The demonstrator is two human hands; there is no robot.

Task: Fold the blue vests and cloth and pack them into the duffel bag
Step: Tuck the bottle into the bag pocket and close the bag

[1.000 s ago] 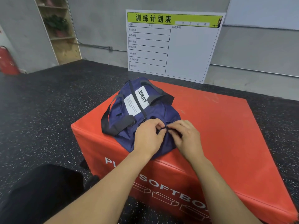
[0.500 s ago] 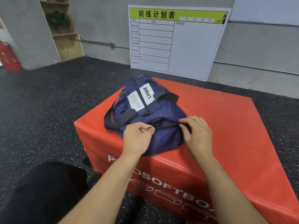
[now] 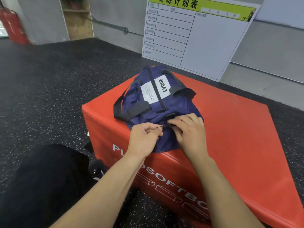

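Duffel bag (image 3: 158, 102), navy, lies on its side near the left front corner of the orange soft plyo box (image 3: 238, 132), white label patch up, dark strap loops slack over its left flank. Bulged shape suggests it is already loaded; no vests or cloth in sight outside it, so my judgement is that packing is done or nearly so.

Left hand (image 3: 144, 137): fingers curled, thumb and forefinger pinching a small dark zipper pull (image 3: 162, 126) at the near end of the bag. Grip is closed on the pull.

Right hand (image 3: 187, 129): laid on the bag just beside the pull, fingertips bent down into the fabric around the zipper line. It appears to pinch or pin the cloth there; exactly what lies under the fingers is hidden. Likely purpose: keep the fabric taut so the slider runs without bunching.

Judgement: the zipper at the near end is being worked, one hand pulling, the other bracing. Whether it is opening or closing cannot be told from here.

Risk: soft fabric may catch in the slider; the bag overhangs the box's front edge slightly, so a hard tug could drag it off.

Surroundings: speckled black rubber floor (image 3: 49, 79), whiteboard schedule (image 3: 205, 38) leaning against the wall, red extinguisher (image 3: 11, 23) far left.
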